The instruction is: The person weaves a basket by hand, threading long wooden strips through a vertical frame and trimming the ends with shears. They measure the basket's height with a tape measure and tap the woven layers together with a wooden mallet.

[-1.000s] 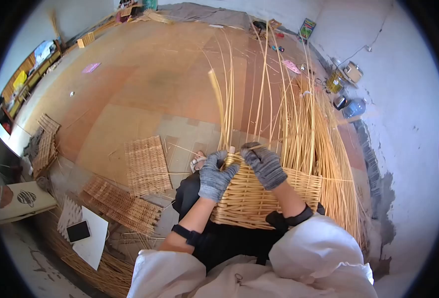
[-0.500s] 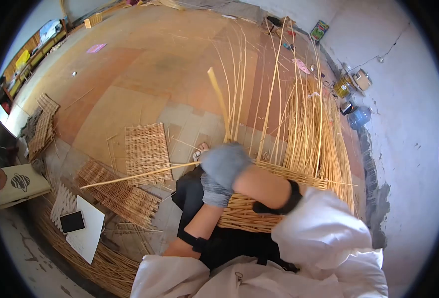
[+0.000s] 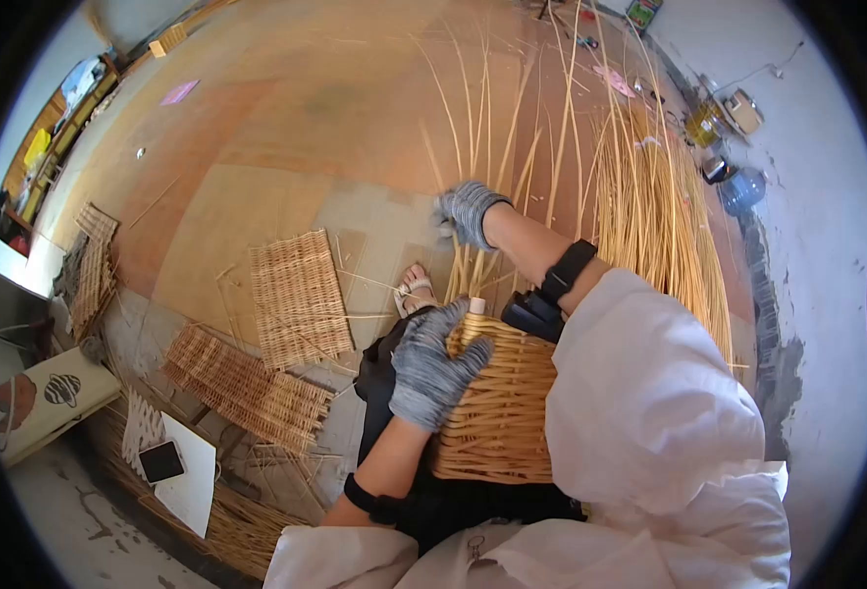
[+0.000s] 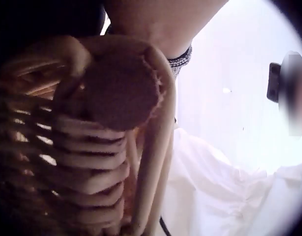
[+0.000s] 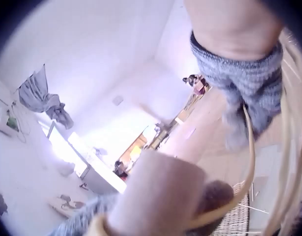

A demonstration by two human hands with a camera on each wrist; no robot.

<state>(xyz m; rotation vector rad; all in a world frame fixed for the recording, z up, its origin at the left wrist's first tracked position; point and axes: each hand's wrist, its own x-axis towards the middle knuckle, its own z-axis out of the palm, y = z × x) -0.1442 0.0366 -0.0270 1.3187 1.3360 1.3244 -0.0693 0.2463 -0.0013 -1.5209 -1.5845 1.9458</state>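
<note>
A woven wicker piece [image 3: 497, 412] sits on the person's lap, long upright willow rods rising from its far side. The left hand [image 3: 436, 368], in a grey knit glove, grips its left edge with the thumb spread over the weave. Beside that thumb stands the blunt end of a thick round stick [image 3: 476, 306], large in the left wrist view. Out ahead, the gloved right hand [image 3: 468, 214] pinches a willow strand [image 5: 251, 147]. In the right wrist view this strand bends from the fingers down to the base of the stick. The right fingertips are blurred.
Bundled loose willow rods [image 3: 659, 236] lie along the right wall. Finished woven panels [image 3: 301, 299] lie on the floor to the left, near a white sheet [image 3: 190, 481] with a phone [image 3: 162, 460] on it. A sandalled foot [image 3: 414, 287] is just ahead.
The right hand moved from the weave leftward across the left hand, then forward and away, drawing the strand along. The left hand keeps its grip on the edge. The head view has shifted slightly.
</note>
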